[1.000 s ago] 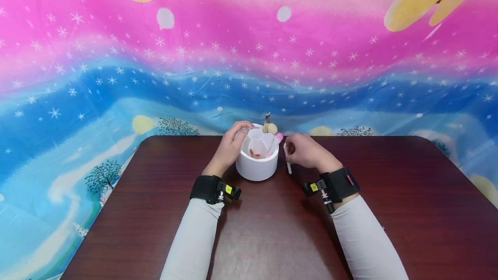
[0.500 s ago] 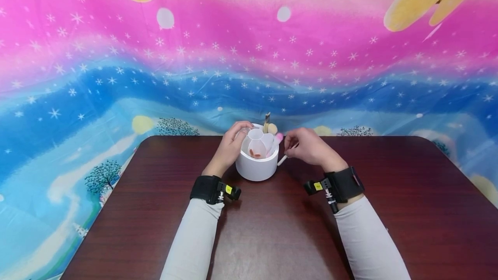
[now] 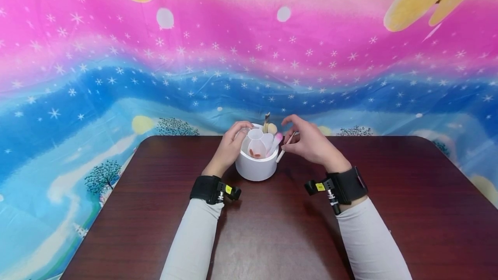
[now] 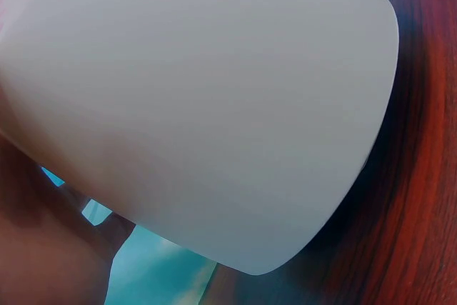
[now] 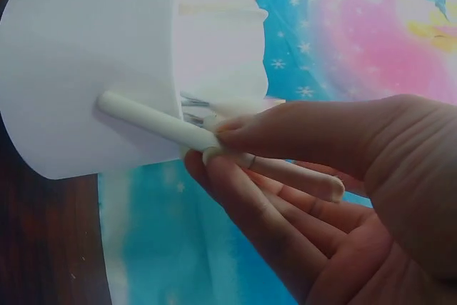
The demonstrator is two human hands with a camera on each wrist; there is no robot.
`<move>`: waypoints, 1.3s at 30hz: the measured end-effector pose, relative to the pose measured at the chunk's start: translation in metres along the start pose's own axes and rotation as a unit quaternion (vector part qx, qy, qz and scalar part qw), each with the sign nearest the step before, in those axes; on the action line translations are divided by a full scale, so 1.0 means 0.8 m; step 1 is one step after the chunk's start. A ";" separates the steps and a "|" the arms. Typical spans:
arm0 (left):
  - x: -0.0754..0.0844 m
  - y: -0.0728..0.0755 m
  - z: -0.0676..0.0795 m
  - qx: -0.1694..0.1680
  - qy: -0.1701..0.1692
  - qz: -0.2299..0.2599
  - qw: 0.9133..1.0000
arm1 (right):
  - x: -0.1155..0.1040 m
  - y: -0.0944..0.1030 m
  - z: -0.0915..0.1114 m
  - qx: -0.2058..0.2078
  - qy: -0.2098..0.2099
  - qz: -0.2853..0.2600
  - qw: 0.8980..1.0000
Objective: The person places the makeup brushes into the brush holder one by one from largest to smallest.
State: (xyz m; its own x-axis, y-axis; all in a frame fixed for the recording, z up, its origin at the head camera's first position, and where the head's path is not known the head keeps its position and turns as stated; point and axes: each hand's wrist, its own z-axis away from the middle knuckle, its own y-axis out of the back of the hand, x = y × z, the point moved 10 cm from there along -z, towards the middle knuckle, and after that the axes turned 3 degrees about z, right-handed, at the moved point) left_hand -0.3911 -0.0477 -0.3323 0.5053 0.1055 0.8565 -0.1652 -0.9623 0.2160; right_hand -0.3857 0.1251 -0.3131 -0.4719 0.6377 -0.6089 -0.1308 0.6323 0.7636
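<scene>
A round white pot (image 3: 254, 170) stands near the table's far edge. My left hand (image 3: 227, 148) grips its left side, fingers over the rim; the left wrist view is mostly filled by the pot's wall (image 4: 214, 105). On the other side, the thumb and fingertips of my right hand (image 3: 310, 145) pinch a slim stick (image 5: 157, 122), thick and white at one end, pale pink at the other. The white end slants down across the outside of the pot. Inside are whitish translucent dividers (image 3: 256, 135), a pink-tipped makeup brush (image 3: 277, 138) and other brushes (image 3: 266, 122).
The dark red wooden table (image 3: 256, 241) has rounded far corners. Right behind it hangs a printed cloth (image 3: 233, 46) in pink and blue with snowflakes. Both wrists carry black straps with small cameras (image 3: 324, 186).
My right hand has risen slightly and turned its fingers more open around the stick. The stick has swung from nearly upright to slanting, its white end now by the pot. The left hand stays put.
</scene>
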 end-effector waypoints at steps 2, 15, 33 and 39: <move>0.000 0.000 0.000 0.001 0.001 0.000 1.000 | -0.003 0.003 0.000 0.009 0.000 -0.002 1.000; 0.000 0.000 0.000 -0.006 0.004 -0.001 1.000 | -0.036 0.011 0.004 0.040 0.041 -0.045 0.997; -0.001 -0.001 0.000 -0.009 0.010 0.005 1.000 | -0.088 0.011 0.012 0.097 0.148 -0.006 0.984; -0.001 0.000 0.000 -0.008 0.012 0.005 1.000 | -0.096 0.005 0.011 0.106 0.157 0.020 0.982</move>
State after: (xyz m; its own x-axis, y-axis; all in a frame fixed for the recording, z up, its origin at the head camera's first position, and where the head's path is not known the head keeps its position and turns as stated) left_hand -0.3913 -0.0476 -0.3330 0.4837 0.1017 0.8693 -0.1844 -0.9591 0.2148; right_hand -0.3426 0.0829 -0.2652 -0.7230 0.5180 -0.4571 0.0625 0.7080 0.7034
